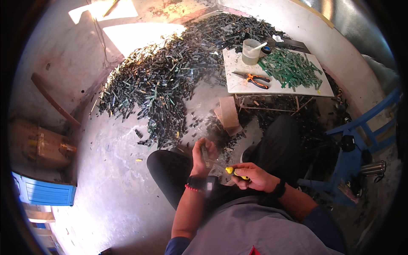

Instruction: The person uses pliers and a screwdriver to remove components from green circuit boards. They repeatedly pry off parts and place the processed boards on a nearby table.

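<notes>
In front of my lap, my left hand (198, 158) is closed round a narrow, dark grey-green strip (206, 158), held roughly upright. Its exact kind is too blurred to tell. My right hand (260, 178) grips a screwdriver (230, 170) with a yellow and black handle. The thin shaft points left toward the strip; whether its tip touches is unclear. Beyond my hands, a piece of brown cardboard (229, 112) lies on the floor among dark scraps.
A large heap of dark strips (170, 80) covers the floor ahead. A low white table (236, 85) carries orange-handled pliers (253, 79), a translucent cup (250, 57) and piled green strips (293, 70). A blue chair (340, 165) stands right; a blue crate (44, 191), left.
</notes>
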`<state>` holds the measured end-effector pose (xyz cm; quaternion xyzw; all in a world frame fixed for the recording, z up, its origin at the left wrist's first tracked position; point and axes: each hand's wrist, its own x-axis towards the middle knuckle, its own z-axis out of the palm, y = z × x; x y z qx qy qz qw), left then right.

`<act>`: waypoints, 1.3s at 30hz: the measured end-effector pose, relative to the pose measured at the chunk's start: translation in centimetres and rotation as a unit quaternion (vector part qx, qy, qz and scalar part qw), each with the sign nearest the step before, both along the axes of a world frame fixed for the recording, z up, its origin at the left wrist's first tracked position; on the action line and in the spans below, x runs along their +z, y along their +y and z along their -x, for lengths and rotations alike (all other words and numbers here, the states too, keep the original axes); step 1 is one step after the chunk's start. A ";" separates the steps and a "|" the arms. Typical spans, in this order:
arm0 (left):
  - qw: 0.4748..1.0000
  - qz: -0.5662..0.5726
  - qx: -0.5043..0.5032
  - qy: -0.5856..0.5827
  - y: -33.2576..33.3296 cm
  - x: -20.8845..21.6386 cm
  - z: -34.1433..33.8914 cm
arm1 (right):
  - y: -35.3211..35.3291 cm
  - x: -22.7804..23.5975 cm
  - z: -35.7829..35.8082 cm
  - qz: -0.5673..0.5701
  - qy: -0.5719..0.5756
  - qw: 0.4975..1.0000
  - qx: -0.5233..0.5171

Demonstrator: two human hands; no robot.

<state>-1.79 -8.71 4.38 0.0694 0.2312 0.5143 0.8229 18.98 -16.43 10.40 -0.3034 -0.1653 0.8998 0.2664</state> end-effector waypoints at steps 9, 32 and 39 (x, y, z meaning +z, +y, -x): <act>1.000 0.002 -0.012 -0.006 0.2 -0.2 0.0 | 0.2 1.2 0.8 -0.197 -0.146 0.969 0.005; 0.995 0.046 0.003 0.083 0.2 0.1 -0.2 | 0.3 0.4 0.5 0.056 0.050 0.997 -0.001; 0.995 0.074 0.014 0.070 0.8 1.1 -0.8 | -0.4 -0.8 1.8 -0.305 -0.217 0.927 -0.024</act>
